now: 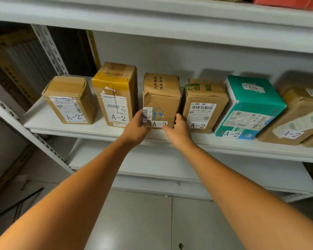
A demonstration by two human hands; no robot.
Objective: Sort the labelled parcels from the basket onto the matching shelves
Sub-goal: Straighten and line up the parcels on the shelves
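Cardboard parcel (pixel 161 98) on shelf (pixel 90 129), left hand (pixel 136 128) and right hand (pixel 178 129) gripping its sides, fingertips hidden, A-2 label (pixel 159 124) partly covered

I see grey tiled floor (pixel 134 222) below. Dark spot (pixel 180 246) on floor, near its closest edge. Thin black strips (pixel 25 201) at floor's left side. Corrugated sheets (pixel 25 56) upright, high above floor, far left.

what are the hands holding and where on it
Both hands grip the middle A-2 parcel on the shelf: left hand at its lower left edge, right hand at its lower right edge.
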